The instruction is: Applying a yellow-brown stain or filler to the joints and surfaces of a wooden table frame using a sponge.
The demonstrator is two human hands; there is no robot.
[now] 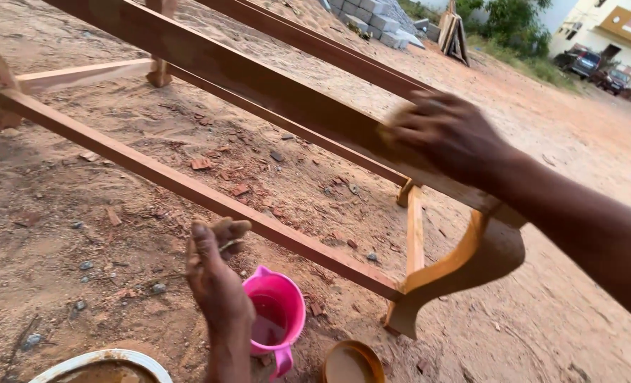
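A white bowl is cut off at the bottom edge, the left hand hangs loose and empty by the pink cup, and farther off the blurry right hand presses something hidden onto the wooden frame over bare dirt.

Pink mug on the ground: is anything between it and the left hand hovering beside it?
Nothing visible. The left hand is raised just left of the pink mug, overlapping its rim in this view, with no object between them. The frame's lower rail passes behind both, and the right hand rests on the upper rail.
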